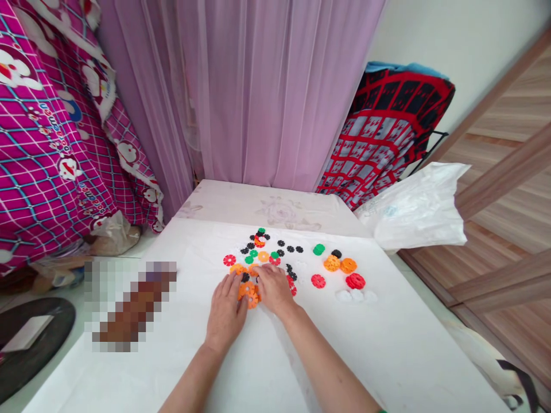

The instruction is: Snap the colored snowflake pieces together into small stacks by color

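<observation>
The left hand (224,310) and right hand (273,289) lie open, fingers spread, touching orange plastic discs (248,295) on the table (365,350).

Right there, orange snowflake-shaped plastic discs (248,295) sit bunched together, notched edges showing, lying low and tucked between the left hand (224,311) and right hand (273,288)!

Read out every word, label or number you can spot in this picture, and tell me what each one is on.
Nothing can be read for certain: the lettering on the pink quilt is too small and blurred, and the faint blue print on the white plastic bag is unreadable.
</observation>
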A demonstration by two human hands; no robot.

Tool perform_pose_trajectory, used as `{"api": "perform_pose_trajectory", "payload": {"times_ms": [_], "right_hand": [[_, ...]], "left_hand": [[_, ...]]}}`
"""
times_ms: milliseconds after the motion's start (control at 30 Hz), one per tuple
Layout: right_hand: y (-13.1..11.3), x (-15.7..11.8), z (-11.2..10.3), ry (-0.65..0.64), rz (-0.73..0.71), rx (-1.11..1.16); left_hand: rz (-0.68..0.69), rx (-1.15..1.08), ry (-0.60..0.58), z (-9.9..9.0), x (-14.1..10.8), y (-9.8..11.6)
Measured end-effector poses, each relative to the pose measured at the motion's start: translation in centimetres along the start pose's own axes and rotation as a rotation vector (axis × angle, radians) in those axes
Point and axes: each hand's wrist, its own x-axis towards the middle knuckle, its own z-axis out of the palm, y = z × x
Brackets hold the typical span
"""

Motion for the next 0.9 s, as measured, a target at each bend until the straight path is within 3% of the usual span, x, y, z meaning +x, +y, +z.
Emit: {"api": "perform_pose_trajectory", "payload": {"times_ms": [133,267,500,900], "right_hand": [[0.8,-0.5,0.2,0.028,-0.008,0.158],[2.4,0.1,-0.9,0.108,0.13,0.053],[2.3,2.0,-2.0,-0.111,-0.016,-0.145],[2.1,3.4,-2.0,-0.205,-0.029,-0.111]], "left_hand": [[0.016,-0.005,-0.007,-0.1,0.0,0.1],[0.031,0.024,-0.031,-0.3,0.0,0.3],[0.034,0.031,-0.06,-0.6,0.0,0.4],[0.042,0.033,-0.064,-0.9,0.0,0.5]]}}
